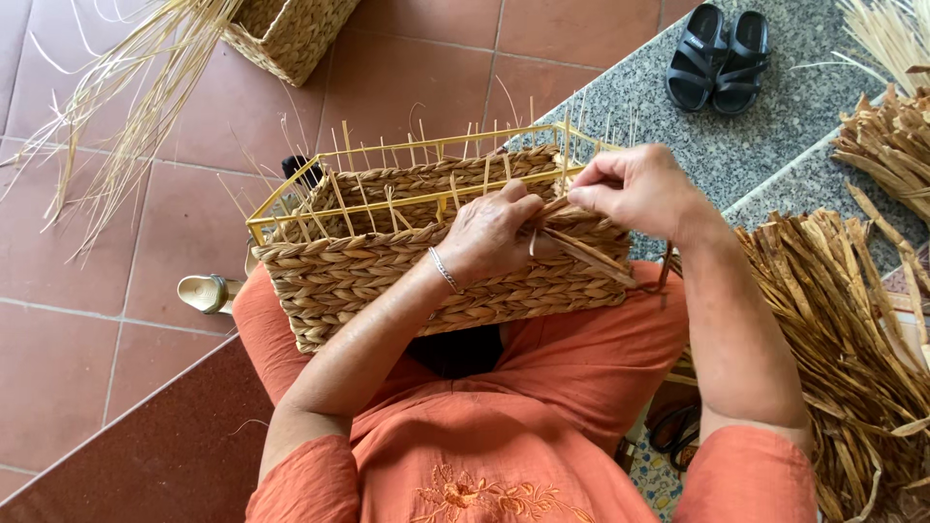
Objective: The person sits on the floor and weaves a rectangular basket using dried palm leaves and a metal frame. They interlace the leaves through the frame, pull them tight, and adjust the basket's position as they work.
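A half-woven rectangular basket point(387, 266) of braided dry leaf on a yellow wire frame point(291, 199) rests on my lap, thin uprights sticking out along its top. My left hand point(489, 232) presses against the basket's near wall at the upper edge, a silver bracelet on its wrist. My right hand point(635, 189) pinches a flat brown leaf strand point(591, 254) just above the rim; the strand runs down to the right across the wall. Both hands nearly touch at the strand.
A heap of dried brown leaf strips point(843, 339) lies at my right. Pale straw point(116, 107) fans out at the upper left beside a finished woven basket point(291, 34). Black sandals point(719, 56) sit on grey stone. A tan shoe point(205, 292) lies left of my knee.
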